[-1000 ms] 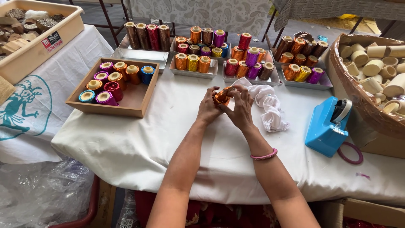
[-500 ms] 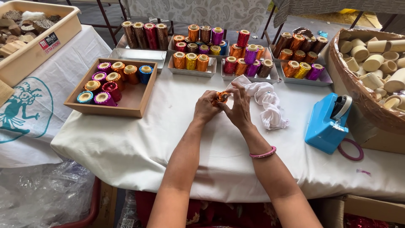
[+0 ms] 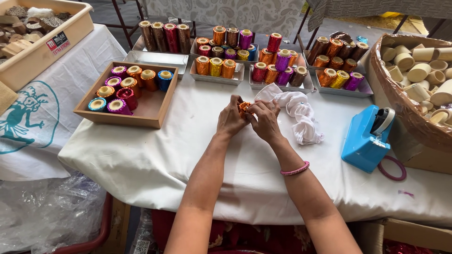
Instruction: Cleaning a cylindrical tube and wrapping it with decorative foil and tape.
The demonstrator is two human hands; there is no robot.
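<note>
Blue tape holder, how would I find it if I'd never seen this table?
Start at the big basket of plain tubes on the right. Just below its rim, on the white cloth, sits the tape holder. It is the only bright blue block, with a pink ring beside it.

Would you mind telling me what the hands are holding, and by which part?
Both hands, left and right, hold a small orange spool between the fingertips, gripping its sides; the exact spots are hidden by the fingers.
</note>
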